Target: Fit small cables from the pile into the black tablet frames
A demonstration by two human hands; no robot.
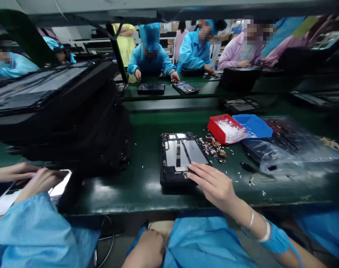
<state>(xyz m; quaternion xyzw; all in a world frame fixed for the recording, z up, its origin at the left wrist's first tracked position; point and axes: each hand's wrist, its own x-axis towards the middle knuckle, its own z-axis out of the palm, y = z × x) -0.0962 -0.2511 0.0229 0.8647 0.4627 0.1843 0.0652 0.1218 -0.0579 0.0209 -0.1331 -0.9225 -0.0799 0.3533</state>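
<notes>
An opened tablet [196, 147] with its inner parts showing sits on a black block [172, 181] on the green bench. My right hand [214, 182] reaches in from the right, fingers stretched out and fingertips touching the tablet's near right part. A blue wrist band with a white strip is on that arm. Down at my lap, below the bench edge, is my left hand [151, 243], its fingers curled. Whatever it may hold is hidden. Beside the tablet lies a pile of small white and gold-coloured parts [213, 147].
A red bin [215, 129] of white pieces and a blue bin [253, 124] stand right of the tablet, near clear plastic bags [281, 154]. Tall stacked black trays [97, 126] rise at left. A co-worker's hands [41, 178] handle another device. More people work across the bench.
</notes>
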